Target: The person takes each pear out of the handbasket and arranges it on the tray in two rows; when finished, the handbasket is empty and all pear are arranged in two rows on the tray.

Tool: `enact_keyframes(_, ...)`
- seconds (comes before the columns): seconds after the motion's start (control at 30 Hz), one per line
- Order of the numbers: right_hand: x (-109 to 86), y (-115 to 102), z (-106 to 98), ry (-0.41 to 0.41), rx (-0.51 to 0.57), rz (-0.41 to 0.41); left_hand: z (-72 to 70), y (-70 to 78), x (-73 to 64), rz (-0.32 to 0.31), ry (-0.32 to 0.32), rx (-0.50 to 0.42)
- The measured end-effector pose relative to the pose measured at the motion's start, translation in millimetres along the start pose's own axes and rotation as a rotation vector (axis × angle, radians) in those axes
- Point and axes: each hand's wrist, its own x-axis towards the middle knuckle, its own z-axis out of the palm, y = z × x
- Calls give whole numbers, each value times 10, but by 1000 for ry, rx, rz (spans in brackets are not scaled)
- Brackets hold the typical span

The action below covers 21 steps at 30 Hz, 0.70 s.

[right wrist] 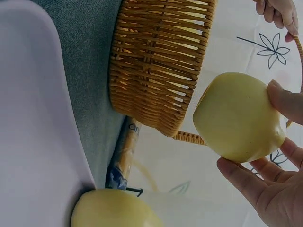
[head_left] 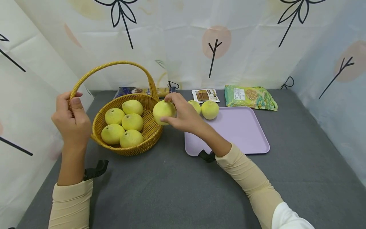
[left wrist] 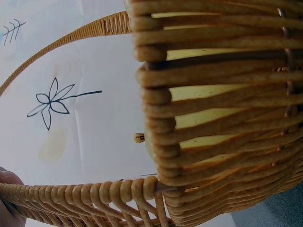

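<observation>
My left hand [head_left: 72, 117] grips the side of the tall handle [head_left: 125, 63] of a yellow woven wicker basket [head_left: 154, 136]. Several round yellow-green fruits [head_left: 132, 122] lie in the basket's left and middle part. With fingers and thumb, my right hand [head_left: 186, 116] holds another round yellow-green fruit [right wrist: 239, 118] at the basket's right rim; in the right wrist view it is up off the table. Two more such fruits [head_left: 210, 110] sit at the back left of a lilac tray [head_left: 240, 130], one partly hidden by my right hand. The basket's weave [left wrist: 213, 142] fills much of the left wrist view.
Behind the basket lies a blue and yellow packet [head_left: 128, 91]. A small white and brown packet [head_left: 205, 95] and a green bag [head_left: 250, 97] lie behind the tray. Patterned white cloth [head_left: 183, 47] walls in the grey table [head_left: 160, 190] at back and sides.
</observation>
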Motion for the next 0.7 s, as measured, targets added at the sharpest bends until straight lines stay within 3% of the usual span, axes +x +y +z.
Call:
enact_keyframes(0.27, -91, 68, -77, -16, 22, 44, -3, 0, 3, 10, 1, 8)
enact_keyframes(0.7, -227, 240, -339, 49, 44, 109, -2, -6, 0, 1, 4, 8)
